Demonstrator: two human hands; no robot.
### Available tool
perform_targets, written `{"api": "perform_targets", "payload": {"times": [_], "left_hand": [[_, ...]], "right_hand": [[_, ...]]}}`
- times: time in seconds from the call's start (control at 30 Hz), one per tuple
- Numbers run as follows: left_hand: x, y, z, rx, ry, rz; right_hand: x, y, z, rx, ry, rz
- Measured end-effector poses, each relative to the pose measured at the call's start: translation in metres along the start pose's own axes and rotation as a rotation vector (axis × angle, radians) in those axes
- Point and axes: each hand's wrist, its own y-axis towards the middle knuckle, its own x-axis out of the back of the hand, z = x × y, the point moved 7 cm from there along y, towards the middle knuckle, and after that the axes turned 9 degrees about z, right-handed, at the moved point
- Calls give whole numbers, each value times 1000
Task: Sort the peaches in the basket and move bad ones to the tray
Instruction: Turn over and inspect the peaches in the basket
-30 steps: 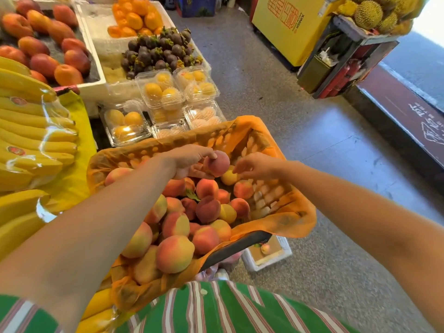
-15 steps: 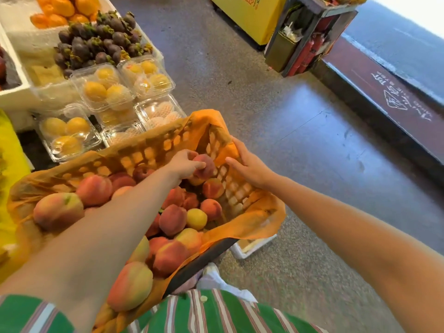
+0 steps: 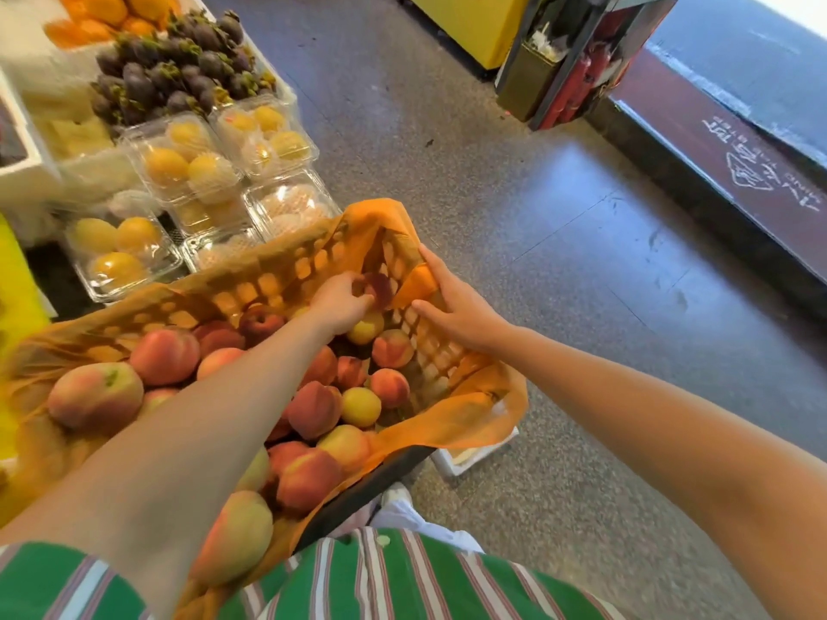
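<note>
Dark red peach (image 3: pixel 379 286) pinched in left hand (image 3: pixel 342 302) fingertips, up at far corner of basket (image 3: pixel 277 272), just above the pile. Fingers curled round it, thumb side toward basket wall. Right hand (image 3: pixel 452 306) just beside, spread wide, palm down, fingers on orange liner (image 3: pixel 470 418) at basket's right wall, thumb near the held peach; holding no fruit. Remaining peaches (image 3: pixel 313 407) heaped in basket, mixed red and yellow, one small yellow one (image 3: pixel 366 328) directly under left hand. Large pale peach (image 3: pixel 96 393) at basket's near left side, motion-blurred. Left forearm crossing diagonally over the pile. Liner draped over basket rim on all sides. Clear clamshell boxes (image 3: pixel 188 165) of yellow fruit just beyond basket's far edge, dark mangosteens (image 3: pixel 174 69) further behind those, oranges (image 3: pixel 103 11) behind again. White foam box (image 3: pixel 474 454) on floor under basket's right corner. Green striped shirt (image 3: pixel 358 579) at basket's near edge. Tray not identifiable.
</note>
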Motion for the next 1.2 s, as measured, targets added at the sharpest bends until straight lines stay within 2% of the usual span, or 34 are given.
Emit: {"api": "perform_targets", "payload": {"times": [0.07,0.13,0.2,0.27,0.33,0.4,0.47,0.57,0.7,0.8,1.03,1.2], "left_hand": [[10,-13,0,-26,69,27],[24,-30,1,-47,108,58],[38,-50,3,-57,131,109],[49,-76,5,-47,93,195],[58,-106,9,-3,90,311],[65,-134,19,55,180,420],[72,-159,31,102,258,474],[83,-188,49,118,315,412],[102,-217,67,68,380,179],[108,-230,85,87,378,74],[95,-233,109,183,311,20],[96,-225,109,194,362,-62]], "right_hand": [[1,1,1,-18,-47,2],[9,2,10,-10,-173,-79],[16,1,35,100,-282,-209],[14,2,68,260,-288,-242],[1,5,100,401,-204,-141],[-25,8,126,428,-115,103],[-59,5,145,392,-158,383],[-101,-1,162,376,-220,595],[-132,-15,182,336,-137,736],[-151,-22,188,283,-156,809],[-168,-18,185,104,-76,735],[-170,-16,178,87,-51,654]]}}
